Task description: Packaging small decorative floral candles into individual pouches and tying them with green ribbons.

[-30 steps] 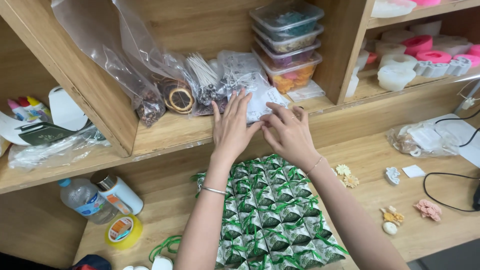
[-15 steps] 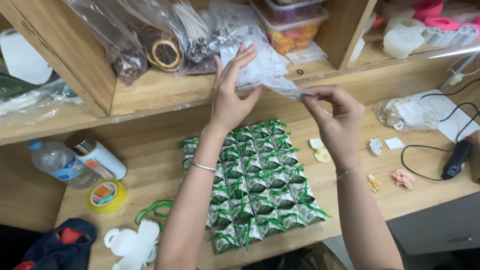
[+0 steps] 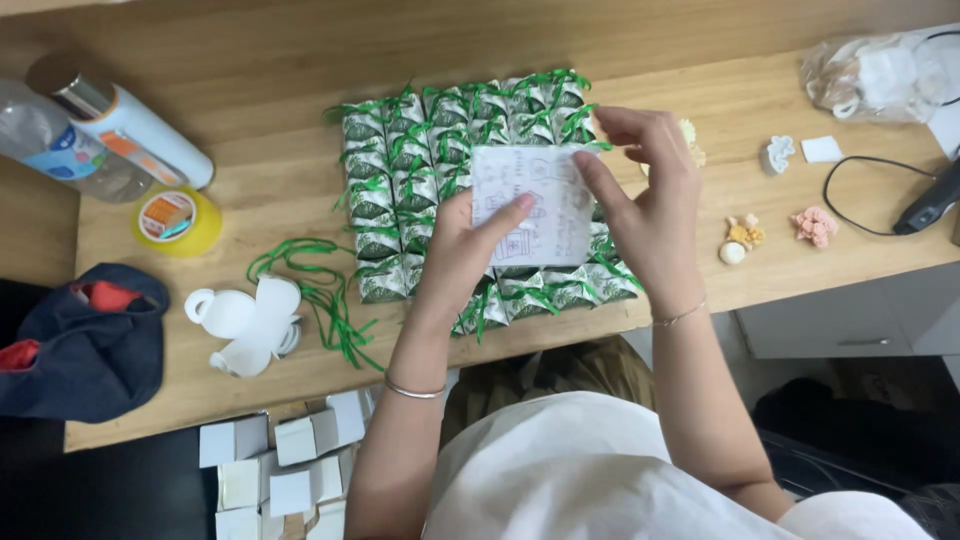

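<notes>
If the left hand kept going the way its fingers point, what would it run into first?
The left hand points up and away across the table. It already touches the white printed packet it holds; beyond that, probably the block of green ribboned packets below, though depth is unclear.

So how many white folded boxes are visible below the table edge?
6 at least: white boxes clustered at the lower left, beside the left hand's forearm; more may be hidden or cut off by the frame.

1. A light wooden desk (image 3: 250, 180) is filling most of the view, its grain running sideways.
2. A white drawer cabinet (image 3: 850, 320) is standing below the desk's right end.
3. Dark floor (image 3: 120, 490) is showing underneath at the left.
</notes>
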